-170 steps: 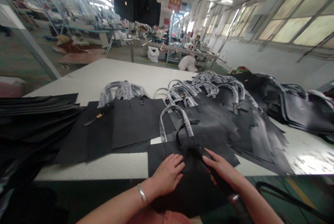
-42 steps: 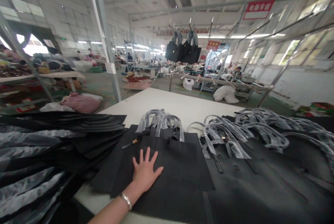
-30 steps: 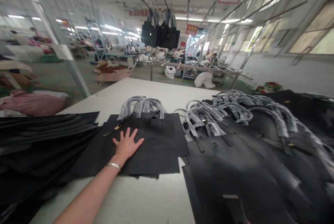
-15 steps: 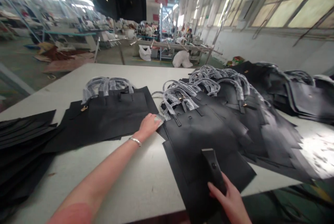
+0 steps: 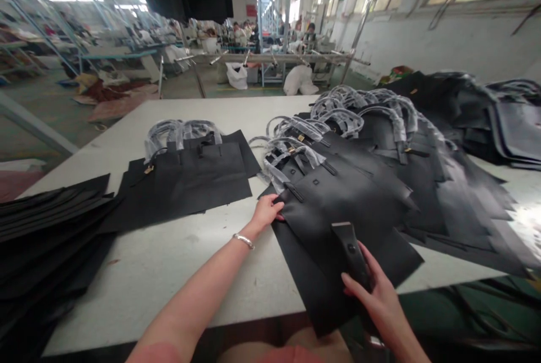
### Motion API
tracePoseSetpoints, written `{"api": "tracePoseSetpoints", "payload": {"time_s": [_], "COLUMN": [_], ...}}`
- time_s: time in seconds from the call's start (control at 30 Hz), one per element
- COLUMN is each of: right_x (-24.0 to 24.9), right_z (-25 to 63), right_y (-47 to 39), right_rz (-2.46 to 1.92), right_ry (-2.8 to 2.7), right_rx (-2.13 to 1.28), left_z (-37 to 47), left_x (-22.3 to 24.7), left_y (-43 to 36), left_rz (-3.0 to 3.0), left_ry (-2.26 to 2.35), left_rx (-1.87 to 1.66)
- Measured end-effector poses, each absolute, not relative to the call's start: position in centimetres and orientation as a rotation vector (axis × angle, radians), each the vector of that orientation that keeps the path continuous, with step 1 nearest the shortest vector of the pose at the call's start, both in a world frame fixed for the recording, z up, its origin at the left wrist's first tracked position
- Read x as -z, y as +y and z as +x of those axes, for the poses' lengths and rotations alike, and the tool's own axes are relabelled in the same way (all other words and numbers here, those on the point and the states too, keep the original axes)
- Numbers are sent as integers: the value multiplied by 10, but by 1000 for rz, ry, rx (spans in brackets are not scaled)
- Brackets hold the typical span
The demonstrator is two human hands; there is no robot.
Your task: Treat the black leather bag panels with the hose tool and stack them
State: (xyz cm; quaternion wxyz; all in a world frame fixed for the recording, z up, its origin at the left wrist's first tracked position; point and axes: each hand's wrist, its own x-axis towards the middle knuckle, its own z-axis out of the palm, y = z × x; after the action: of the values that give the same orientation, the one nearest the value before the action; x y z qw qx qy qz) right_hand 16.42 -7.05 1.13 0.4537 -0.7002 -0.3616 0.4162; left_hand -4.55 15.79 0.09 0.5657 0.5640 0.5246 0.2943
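- Black, leather-like bag (image 5: 350, 194) lay at four o'clock; I had the left hand (image 5: 264, 212) pinching its edge at six.
- At five, my right hand (image 5: 376, 284) wrapped round a clipper-like tool (image 5: 350, 247).
- I judged edge flat, tool level, clear of wrapped handles (image 5: 276, 176), best.

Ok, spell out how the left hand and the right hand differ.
The left hand is at the edge of a black bag, while the right hand is wrapped around a dark handheld tool. The left hand reaches farther out; the right hand is closer to the table's near edge. Both have bent fingers.
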Motion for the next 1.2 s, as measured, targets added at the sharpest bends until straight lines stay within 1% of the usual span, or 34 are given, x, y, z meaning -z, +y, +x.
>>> {"api": "tracePoseSetpoints", "payload": {"time_s": [0.17, 0.3, 0.37, 0.47, 0.53, 0.63, 0.8, 0.97, 1.1, 1.2], "right_x": [-47, -70, -75, -76, -77, -78, -78, -79, -82, -82], "right_z": [171, 178, 177, 173, 167, 158, 142, 130, 130, 133], "right_y": [-72, -78, -81, -82, -80, -73, -54, -36, -25, -22], "right_rz": [-1825, -1891, -1862, -1873, -1895, -1887, -1867, -1820, -1819, -1830], "right_ry": [-1026, -1199, -1280, -1387, -1453, -1525, -1598, -1621, -1577, -1541], "right_rx": [-1063, -1156, -1216, -1288, -1325, -1386, -1461, -1570, -1666, -1704], "left_z": [-40, -53, -68, -88, -95, -94, -84, -80, -79, -83], "left_x": [1, -6, -9, -12, -12, -8, -3, -6, -1, 7], "left_y": [104, 68, 57, 53, 56, 67, 92, 109, 117, 120], "left_rz": [1157, 1118, 1277, 1768, 2055, 2315, 2533, 2441, 2087, 1955], "left_ry": [1080, 907, 978, 1235, 1189, 947, 730, 599, 884, 1105], "left_rx": [-534, -322, -322, -571, -673, -578, -308, -219, -470, -605]}}
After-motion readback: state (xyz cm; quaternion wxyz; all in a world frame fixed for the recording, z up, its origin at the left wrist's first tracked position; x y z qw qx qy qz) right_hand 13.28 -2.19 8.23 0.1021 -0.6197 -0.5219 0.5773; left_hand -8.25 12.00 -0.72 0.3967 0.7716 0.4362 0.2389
